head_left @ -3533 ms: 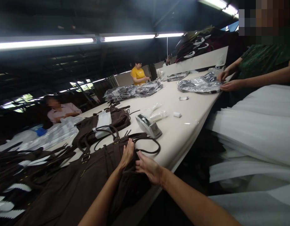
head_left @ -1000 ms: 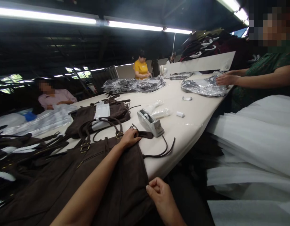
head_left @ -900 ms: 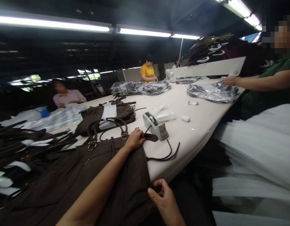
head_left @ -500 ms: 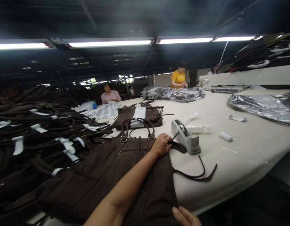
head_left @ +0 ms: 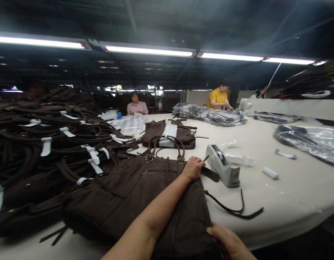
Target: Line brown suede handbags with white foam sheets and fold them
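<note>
A dark brown bag lies on the pale table, its two handles pointing away from me. My left hand is closed on the bag's upper right corner, beside a dark strap end. Lower down, my right hand grips the bag's right edge near the bottom of the view, the thumb on top and the other fingers mostly hidden. A grey tape dispenser stands just right of my left hand. Thin dark cords trail from the bag's side onto the table.
Many brown bags with white paper wraps are piled at left. Another brown bag lies beyond. Plastic-wrapped bags, a white roll and clear plastic are on the table. Two people work behind it.
The view has shifted left and up, so things sit lower and further right. My right hand shows more, now gripping the bag's edge. My left hand keeps its place on the bag.
</note>
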Demonstrator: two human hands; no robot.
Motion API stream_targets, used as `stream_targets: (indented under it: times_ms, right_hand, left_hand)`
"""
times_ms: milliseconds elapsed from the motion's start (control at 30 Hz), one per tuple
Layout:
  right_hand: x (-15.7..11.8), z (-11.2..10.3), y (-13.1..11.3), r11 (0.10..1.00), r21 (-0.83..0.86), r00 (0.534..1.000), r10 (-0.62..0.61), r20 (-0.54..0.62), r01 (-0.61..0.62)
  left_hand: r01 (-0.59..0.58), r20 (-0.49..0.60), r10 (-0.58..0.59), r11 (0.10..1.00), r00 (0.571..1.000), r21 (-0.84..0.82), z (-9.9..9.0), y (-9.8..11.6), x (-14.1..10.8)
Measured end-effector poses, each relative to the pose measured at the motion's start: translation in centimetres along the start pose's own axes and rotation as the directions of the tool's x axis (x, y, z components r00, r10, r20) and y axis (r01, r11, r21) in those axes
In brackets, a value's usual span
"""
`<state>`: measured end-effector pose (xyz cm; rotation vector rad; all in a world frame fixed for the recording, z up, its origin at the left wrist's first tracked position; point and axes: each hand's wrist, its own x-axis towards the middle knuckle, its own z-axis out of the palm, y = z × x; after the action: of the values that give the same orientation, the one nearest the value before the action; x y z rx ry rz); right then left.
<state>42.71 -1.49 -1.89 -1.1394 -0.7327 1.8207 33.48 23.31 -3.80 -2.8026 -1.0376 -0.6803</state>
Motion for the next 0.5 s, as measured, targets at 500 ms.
stream_targets:
  times_ms: [500]
  right_hand:
    - [2.7, 1.2, -1.2, 0.994, -0.104, 0.999, -0.031, -0.034, 0.027]
  left_hand:
    - [0.083, -0.015, -0.083, 0.997, 0.996, -0.001, 0.0, -1.8, 0.5]
